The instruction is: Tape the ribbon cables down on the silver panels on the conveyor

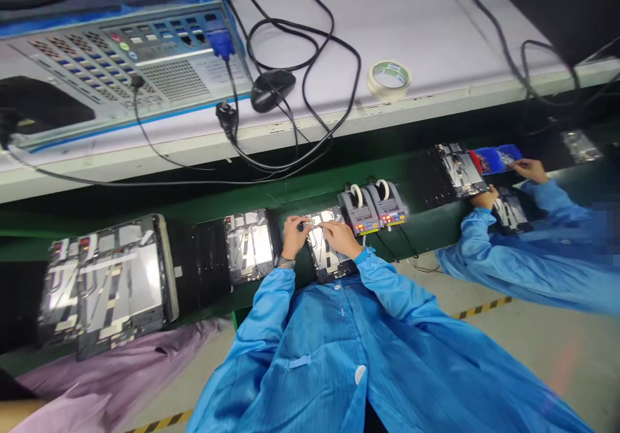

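An opened tablet (323, 252) with its inner parts showing lies on the green bench in front of me. Over its upper left corner, my left hand (293, 236) is closed, with a small dark piece between the fingertips that is too small to name. My right hand (341, 238) reaches across the tablet's upper part, thumb and finger pinched near a small whitish bit I cannot make out. The fingertips of both hands are close together. Just left of my left hand lies a second opened tablet (250, 247). Two grey tape dispensers (372, 210) stand beyond my right hand.
More opened tablets (119, 284) lie at the left, near a person in a pink garment (145, 368). At the right, a co-worker's hands (531, 170) work by a blue tray (496, 160). The shelf above holds a computer case (169, 74), mouse (272, 89), cables and tape roll (389, 79).
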Motion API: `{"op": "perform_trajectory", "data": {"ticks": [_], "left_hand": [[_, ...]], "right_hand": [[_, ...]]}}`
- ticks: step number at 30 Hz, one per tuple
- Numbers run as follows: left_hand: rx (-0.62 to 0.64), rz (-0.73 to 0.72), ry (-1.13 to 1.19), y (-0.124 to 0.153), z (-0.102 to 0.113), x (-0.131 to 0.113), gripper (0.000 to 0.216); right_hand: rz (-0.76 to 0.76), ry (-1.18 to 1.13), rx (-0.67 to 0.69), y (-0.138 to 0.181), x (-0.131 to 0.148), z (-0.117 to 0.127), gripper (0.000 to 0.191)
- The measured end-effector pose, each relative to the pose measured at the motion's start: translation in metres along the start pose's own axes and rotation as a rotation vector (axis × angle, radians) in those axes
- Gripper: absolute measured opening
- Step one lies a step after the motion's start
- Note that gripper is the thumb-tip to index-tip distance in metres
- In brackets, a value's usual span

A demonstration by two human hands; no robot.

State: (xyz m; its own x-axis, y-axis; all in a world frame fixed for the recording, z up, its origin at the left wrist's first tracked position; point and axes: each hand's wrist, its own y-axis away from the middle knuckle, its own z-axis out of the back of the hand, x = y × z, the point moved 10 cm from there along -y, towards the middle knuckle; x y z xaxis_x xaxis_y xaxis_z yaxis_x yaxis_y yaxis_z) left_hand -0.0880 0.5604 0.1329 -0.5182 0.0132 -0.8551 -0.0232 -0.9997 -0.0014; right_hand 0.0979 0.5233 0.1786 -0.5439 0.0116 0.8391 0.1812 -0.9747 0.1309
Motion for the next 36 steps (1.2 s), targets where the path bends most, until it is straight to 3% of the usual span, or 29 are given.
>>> {"op": "perform_trajectory", "data": {"ticks": [2,5,7,10,13,18,22,27,30,32,36], "left_hand": [[0.039,-0.028,-0.036,-0.005,0.000,-0.002,0.014],[0.092,-0.065,-0.070,-0.011,-0.001,-0.003,0.015],[0.109,-0.077,-0.080,-0.014,-0.002,-0.002,0.014],[0.124,-0.080,-0.099,-0.019,-0.005,-0.002,0.013],[0.145,-0.082,-0.107,-0.020,-0.008,-0.006,0.011],[0.055,-0.048,0.028,-0.005,0.007,-0.006,0.011],[-0.126,0.112,0.126,0.031,0.028,0.024,0.024],[-0.145,0.210,0.153,0.079,0.028,0.043,0.025],[-0.143,0.244,0.171,0.093,0.024,0.043,0.025],[-0.132,0.252,0.191,0.093,0.021,0.043,0.025],[-0.096,0.322,0.292,0.081,0.009,0.050,0.030]], "right_hand": [[-0.079,-0.206,-0.258,0.027,-0.029,0.039,0.029],[-0.286,-0.369,-0.708,0.091,-0.101,0.098,0.025],[-0.443,-0.391,-0.864,0.129,-0.150,0.114,0.025],[-0.619,-0.421,-0.820,0.149,-0.207,0.102,0.027],[-0.596,-0.449,-0.692,0.135,-0.227,0.076,0.033],[-0.518,-0.579,-0.598,0.112,-0.226,0.049,0.043],[-0.572,-0.685,-0.526,0.114,-0.228,0.041,0.051],[-0.649,-0.661,-0.604,0.136,-0.229,0.049,0.053],[-0.658,-0.599,-0.667,0.148,-0.211,0.064,0.049],[-0.588,-0.566,-0.552,0.137,-0.181,0.069,0.044],[-0.317,-0.448,0.027,0.069,-0.083,0.039,0.031]]}}
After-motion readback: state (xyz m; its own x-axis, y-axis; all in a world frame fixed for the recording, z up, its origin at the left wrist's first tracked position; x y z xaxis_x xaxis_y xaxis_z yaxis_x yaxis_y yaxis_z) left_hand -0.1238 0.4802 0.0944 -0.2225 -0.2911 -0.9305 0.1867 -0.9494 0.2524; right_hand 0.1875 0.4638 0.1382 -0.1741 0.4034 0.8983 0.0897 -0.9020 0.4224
